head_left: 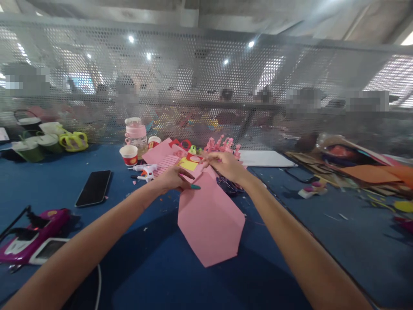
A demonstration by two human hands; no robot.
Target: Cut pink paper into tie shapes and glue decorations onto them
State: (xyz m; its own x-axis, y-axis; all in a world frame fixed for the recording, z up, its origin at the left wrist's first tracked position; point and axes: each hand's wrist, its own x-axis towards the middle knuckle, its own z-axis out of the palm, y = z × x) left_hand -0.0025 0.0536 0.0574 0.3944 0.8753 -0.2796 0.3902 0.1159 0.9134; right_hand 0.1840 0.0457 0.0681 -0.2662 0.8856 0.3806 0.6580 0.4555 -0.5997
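A large folded sheet of pink paper (209,219) with angled edges lies in front of me on the blue table. My left hand (176,178) is at its upper left edge, fingers bent over the paper and a small teal tip showing by the thumb. I cannot make out whether that tip is a nail or a tool. At the far end, the fingers of my right hand (224,164) are pinched together on the paper. Just behind both hands are a yellow piece of paper (189,163) and striped pink paper (166,165). Dark scissors (229,186) lie partly under my right wrist.
A glue gun (146,172), paper cup (129,155) and pink-lidded bottle (135,133) stand left of the papers. Nearer left are a phone (93,188) and a purple power strip (35,237). Paper scraps (371,172) pile up right. A perforated metal screen (193,86) closes the back.
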